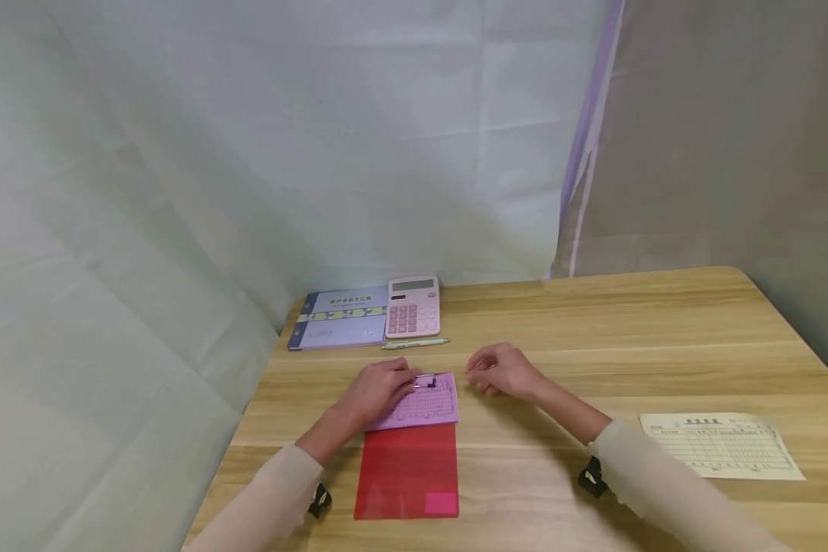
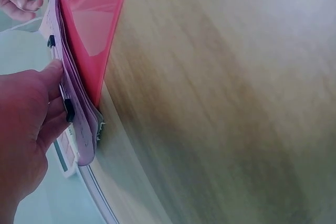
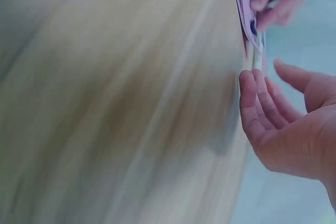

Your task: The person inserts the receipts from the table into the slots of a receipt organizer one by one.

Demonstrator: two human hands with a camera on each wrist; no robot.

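Observation:
A stack of purple printed forms (image 1: pixel 424 406) lies over the top part of a red plastic folder (image 1: pixel 409 468), which has a pink label near its lower right corner. Along the stack's upper edge runs a metal paper fastener (image 1: pixel 425 381) with black sliders. My left hand (image 1: pixel 381 389) is on the stack's upper left, thumb and fingers pinching the fastener; in the left wrist view the thumb (image 2: pixel 52 72) touches its metal bar. To the right of the stack, my right hand (image 1: pixel 502 371) hovers just above the table, its fingers loosely bent and apart from the forms.
Behind the stack lie a blue account book (image 1: pixel 341 316), a pink calculator (image 1: pixel 412 307) and a pen (image 1: pixel 415 343). A cream printed form (image 1: pixel 722 445) is on the wooden table (image 1: pixel 559 491) at the right. Pale curtains hang behind and to the left.

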